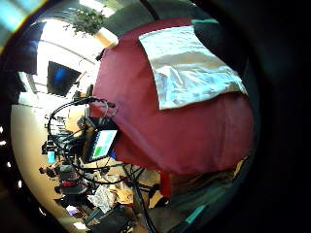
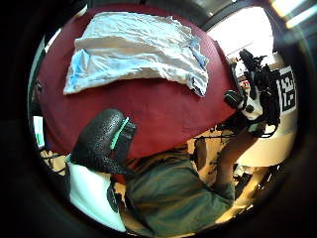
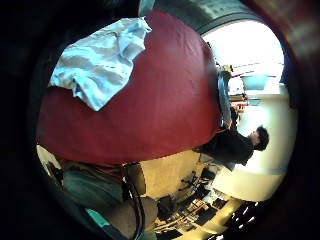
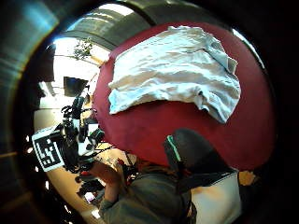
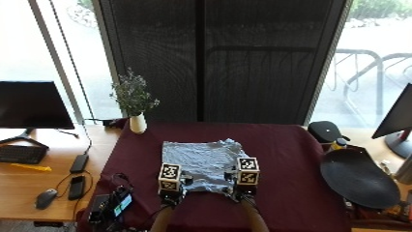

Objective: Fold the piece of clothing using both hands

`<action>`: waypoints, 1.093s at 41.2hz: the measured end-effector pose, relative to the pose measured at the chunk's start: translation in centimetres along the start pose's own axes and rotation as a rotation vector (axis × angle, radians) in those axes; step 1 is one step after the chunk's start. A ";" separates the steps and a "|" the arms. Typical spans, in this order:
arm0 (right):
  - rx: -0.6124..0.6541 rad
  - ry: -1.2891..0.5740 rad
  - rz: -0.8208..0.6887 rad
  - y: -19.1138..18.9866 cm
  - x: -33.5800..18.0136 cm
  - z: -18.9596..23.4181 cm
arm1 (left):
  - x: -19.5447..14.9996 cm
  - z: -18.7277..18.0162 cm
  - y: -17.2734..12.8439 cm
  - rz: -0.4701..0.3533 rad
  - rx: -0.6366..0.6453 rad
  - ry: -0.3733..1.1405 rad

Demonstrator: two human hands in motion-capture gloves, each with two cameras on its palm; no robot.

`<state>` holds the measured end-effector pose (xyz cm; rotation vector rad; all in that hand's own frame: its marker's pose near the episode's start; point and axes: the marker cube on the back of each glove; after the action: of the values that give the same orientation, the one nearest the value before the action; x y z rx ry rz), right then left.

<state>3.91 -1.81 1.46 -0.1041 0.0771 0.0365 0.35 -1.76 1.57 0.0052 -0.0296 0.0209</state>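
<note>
A light blue garment (image 5: 199, 162) lies spread and wrinkled in the middle of the dark red table (image 5: 283, 154). My left hand (image 5: 170, 194) and right hand (image 5: 244, 194) hover side by side at its near edge, the left by the near left corner, the right by the near right corner. In the left thumb side palm view the garment (image 2: 138, 49) lies flat beyond my left thumb (image 2: 101, 141), which touches nothing. The right thumb side palm view shows the garment (image 4: 173, 74) the same way, apart from my right thumb (image 4: 191, 149). Neither hand holds cloth.
A white vase of flowers (image 5: 137, 123) stands at the table's far left corner. A black round dish (image 5: 359, 179) sits off the right edge, a black pouch (image 5: 325, 130) behind it. A small screen device (image 5: 112, 205) sits at the near left corner. A monitor (image 5: 32, 104) stands on the wooden desk at the left.
</note>
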 end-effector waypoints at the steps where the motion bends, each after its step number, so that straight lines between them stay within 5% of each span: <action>1: -0.008 0.000 0.004 -0.3 0.4 0.3 | 0.0 0.6 -0.5 0.001 0.001 -0.004; 14: -0.093 -0.085 0.018 -4.0 2.5 6.0 | -0.2 5.9 -3.8 -0.011 -0.130 0.021; 24: -0.141 -0.072 -0.059 -3.5 0.6 6.8 | 0.9 6.0 -1.6 0.029 -0.303 0.042; 30: -0.164 -0.094 -0.086 -3.5 0.2 7.5 | 0.1 7.1 -3.1 0.023 -0.161 -0.089; 38: 0.026 -0.087 -0.102 -3.9 -0.2 7.1 | 0.2 12.0 -6.8 0.041 0.079 -0.099; 45: 0.031 -0.048 -0.123 -3.2 0.2 7.1 | 0.0 10.7 -5.5 0.078 0.111 -0.120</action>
<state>4.77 -4.21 8.83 -0.0768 0.0227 -0.0847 0.12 -7.34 12.20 0.1167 -0.1488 0.1004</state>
